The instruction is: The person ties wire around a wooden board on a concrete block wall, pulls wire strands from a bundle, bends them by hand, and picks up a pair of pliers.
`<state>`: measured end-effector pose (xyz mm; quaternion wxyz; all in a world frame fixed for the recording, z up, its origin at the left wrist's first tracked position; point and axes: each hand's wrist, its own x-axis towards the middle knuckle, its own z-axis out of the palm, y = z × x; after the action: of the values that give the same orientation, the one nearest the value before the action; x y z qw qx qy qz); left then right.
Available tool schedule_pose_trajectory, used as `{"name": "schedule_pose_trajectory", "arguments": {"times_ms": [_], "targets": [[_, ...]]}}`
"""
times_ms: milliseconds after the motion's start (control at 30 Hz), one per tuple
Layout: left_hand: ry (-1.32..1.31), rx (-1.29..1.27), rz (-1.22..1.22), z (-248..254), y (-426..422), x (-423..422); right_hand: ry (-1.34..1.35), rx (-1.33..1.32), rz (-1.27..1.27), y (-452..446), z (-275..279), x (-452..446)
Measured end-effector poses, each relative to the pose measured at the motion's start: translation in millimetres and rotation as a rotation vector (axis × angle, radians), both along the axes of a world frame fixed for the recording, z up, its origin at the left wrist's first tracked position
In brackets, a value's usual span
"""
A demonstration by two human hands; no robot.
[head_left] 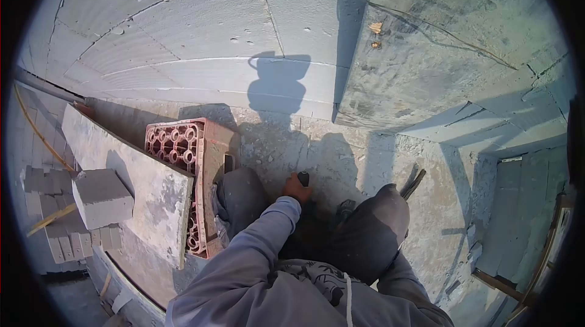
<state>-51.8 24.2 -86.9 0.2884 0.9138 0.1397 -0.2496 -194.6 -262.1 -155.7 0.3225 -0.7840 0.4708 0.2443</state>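
“Cord (348, 299) hangs pale down your soft grey sweatshirt (231, 287). What do your hands have?”

“Your right sleeve (403, 281) runs down past your right thigh (365, 239); the hand is hidden, so I can't tell what its fingers do. Your left hand (295, 189), between your legs, has its fingers curled round what looks like a stubby black handle (303, 177), smooth and rounded at the end. Whatever lies below it is lost in the dark.”

“What might go wrong there?”

“Your left knee (239, 190) is near that forearm; a sideways knock from it could twist your grip. Loose grit on the rough concrete floor (432, 235) could also make your foot slip.”

“And on your left?”

“A red crate (218, 147), hard and moulded with rings, stands just beside your knee. A flat, scuffed board (143, 175) meets its edge, so a bump to the crate could shift the board. A square-edged grey block (100, 199) shows at the board's outer side; I can't tell what carries it.”

“Farther off?”

“Your shadow (277, 86) falls on a wall (207, 22) of pale, chalky blocks with ragged dark joints. A broad panel (408, 83), blotched and stained, fills the upper right, a thin strand (451, 33) crossing it.”
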Motion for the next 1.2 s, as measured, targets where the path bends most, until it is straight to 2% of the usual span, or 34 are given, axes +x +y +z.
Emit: {"name": "schedule_pose_trajectory", "arguments": {"times_ms": [167,267,367,600,700,767,867,900,1000,1067,1133,1200], "targets": [[-0.115,-0.133,-0.124,66,-5,-11,0.0,0.008,0.133,9,-4,11],[-0.353,-0.205,-0.168,89,-7,-18,-0.004,0.0,0.172,10,-6,17],[-0.456,-0.211,-0.209,120,9,-15,0.0,-0.001,0.197,13,-7,20],[-0.741,-0.209,0.133,213,61,-5,0.005,0.003,0.219,13,-8,21],[-0.73,-0.235,0.312,262,93,-7,0.002,0.005,0.219,12,-7,22],[-0.792,-0.181,0.273,289,127,-3,0.001,0.009,0.217,11,-7,21],[-0.869,-0.109,0.436,332,179,-10,-0.004,0.016,0.201,10,-7,17],[-0.82,-0.042,0.456,353,195,-15,-0.005,0.018,0.186,8,-6,14],[-0.744,0.068,0.532,362,267,-20,-0.02,0.017,0.133,-1,-8,5],[-0.734,0.294,0.43,355,312,-18,-0.024,0.005,0.096,-3,-6,1],[-0.624,0.033,0.466,333,356,-13,-0.022,-0.005,0.069,0,0,6],[-0.512,-0.019,0.356,317,386,-3,-0.014,-0.011,-0.012,-1,6,-6]]}}
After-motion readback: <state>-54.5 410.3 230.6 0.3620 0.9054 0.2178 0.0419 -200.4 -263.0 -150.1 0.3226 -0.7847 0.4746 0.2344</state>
